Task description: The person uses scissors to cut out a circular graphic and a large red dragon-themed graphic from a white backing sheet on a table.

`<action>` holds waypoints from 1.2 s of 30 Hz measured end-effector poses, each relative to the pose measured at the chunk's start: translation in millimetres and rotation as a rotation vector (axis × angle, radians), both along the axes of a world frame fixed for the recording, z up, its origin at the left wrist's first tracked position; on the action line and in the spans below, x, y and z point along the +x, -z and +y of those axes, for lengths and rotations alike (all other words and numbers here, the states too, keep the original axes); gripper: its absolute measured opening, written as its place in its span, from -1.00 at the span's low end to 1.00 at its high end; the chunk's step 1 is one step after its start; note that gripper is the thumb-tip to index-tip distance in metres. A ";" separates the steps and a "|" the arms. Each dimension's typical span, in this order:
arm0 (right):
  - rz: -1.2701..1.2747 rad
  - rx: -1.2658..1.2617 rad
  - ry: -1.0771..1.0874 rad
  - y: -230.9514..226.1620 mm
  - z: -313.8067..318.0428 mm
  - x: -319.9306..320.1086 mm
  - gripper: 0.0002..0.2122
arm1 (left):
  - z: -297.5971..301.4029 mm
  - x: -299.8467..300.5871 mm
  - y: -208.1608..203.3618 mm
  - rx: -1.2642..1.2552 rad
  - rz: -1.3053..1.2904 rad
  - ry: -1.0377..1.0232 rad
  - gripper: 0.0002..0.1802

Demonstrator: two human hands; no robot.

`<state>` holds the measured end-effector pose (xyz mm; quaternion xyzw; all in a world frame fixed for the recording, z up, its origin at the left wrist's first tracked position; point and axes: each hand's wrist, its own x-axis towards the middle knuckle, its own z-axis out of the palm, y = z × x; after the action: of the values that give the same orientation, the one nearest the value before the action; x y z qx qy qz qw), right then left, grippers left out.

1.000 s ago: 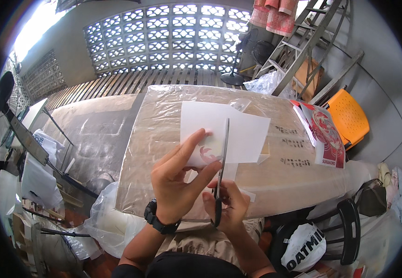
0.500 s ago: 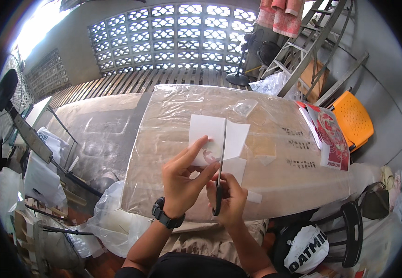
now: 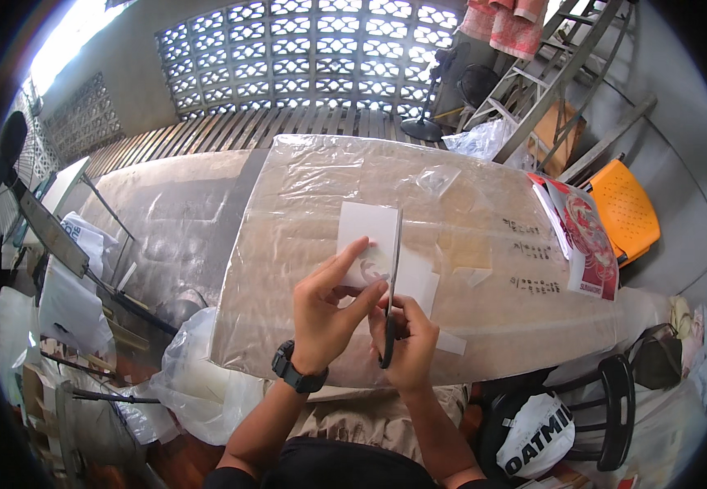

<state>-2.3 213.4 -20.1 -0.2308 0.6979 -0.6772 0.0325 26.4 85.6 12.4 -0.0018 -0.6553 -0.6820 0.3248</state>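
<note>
My left hand (image 3: 322,314), with a black watch at its wrist, pinches an upright sheet of white paper (image 3: 368,224) bearing a small reddish printed figure. My right hand (image 3: 410,350) grips scissors (image 3: 388,346) by their dark handle. Their long blades run along the paper's right edge, pointing away from me, and look closed or nearly so. Just right of the blades, loose white paper pieces (image 3: 417,281) lie on the plastic-covered table (image 3: 353,163). A small white strip (image 3: 452,343) rests nearer the front edge. My right fingertips are partly hidden behind the scissors.
A red and white printed sheet (image 3: 586,236) lies at the table's right end, beside an orange chair (image 3: 627,208). A black chair (image 3: 618,407) stands at the lower right. Clear plastic sheeting (image 3: 207,375) hangs at the front left corner. A ladder (image 3: 533,90) leans behind.
The paper part right of the blades has come away from the held sheet, and pieces lie on the table there. Both hands have shifted slightly right in the picture.
</note>
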 end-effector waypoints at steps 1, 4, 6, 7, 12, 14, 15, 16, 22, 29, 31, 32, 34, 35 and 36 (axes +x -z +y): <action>-0.039 -0.003 -0.011 -3.4 0.2 -0.2 -0.82 | -2.2 0.2 -0.3 0.000 0.008 -0.018 -0.35; -0.193 -0.124 0.033 -18.3 0.8 -6.9 -0.77 | -16.2 4.4 -5.5 -0.028 0.005 0.000 -0.16; -0.119 -0.222 0.015 -30.8 5.5 -18.7 -0.69 | -26.5 10.1 -11.1 -0.084 0.022 0.129 -0.06; -0.059 -0.245 -0.005 -37.2 8.7 -26.8 -0.64 | -30.9 12.7 -14.4 -0.103 0.016 0.190 0.00; -0.040 -0.334 -0.039 -57.1 19.9 -45.8 -0.43 | -42.1 17.3 -32.9 -0.288 -0.047 0.374 0.12; -0.066 -0.491 -0.003 -59.4 17.8 -42.8 -0.47 | -31.8 14.6 -36.4 -0.194 0.020 0.288 0.03; -0.063 -0.585 0.055 -59.5 14.6 -40.1 -0.50 | -22.9 12.4 -36.5 -0.130 0.060 0.198 -0.04; -0.078 -0.657 0.123 -59.6 12.9 -36.8 -0.52 | -9.5 9.6 -34.8 -0.050 0.097 0.102 -0.11; 0.014 -0.457 0.187 -52.0 36.3 -29.8 -0.61 | 34.5 -8.7 -18.1 -0.071 0.285 -0.125 -0.50; 0.277 0.629 0.006 -55.0 117.1 -23.5 -0.67 | -8.9 4.3 -18.9 -0.024 0.224 -0.246 -0.52; 0.305 0.849 -0.073 -51.5 120.3 -24.4 -0.65 | -14.6 6.3 -20.4 -0.036 0.235 -0.270 -0.51; 0.323 0.863 -0.057 -48.6 117.4 -26.1 -0.63 | -14.6 6.9 -20.8 -0.020 0.229 -0.245 -0.49; 0.389 0.809 0.033 -41.9 104.6 -32.2 -0.62 | -13.0 6.9 -21.7 -0.003 0.248 -0.237 -0.48; 0.425 0.744 0.109 -37.6 94.4 -36.3 -0.62 | -11.5 6.9 -22.2 0.015 0.247 -0.228 -0.47; 0.452 0.676 0.171 -34.9 87.9 -36.5 -0.63 | -10.3 7.8 -23.1 0.011 0.257 -0.217 -0.47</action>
<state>-38.8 301.2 14.7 -0.2910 0.8872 -0.3426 -0.1039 34.2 75.3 35.5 -0.0165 -0.6010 -0.6404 0.4779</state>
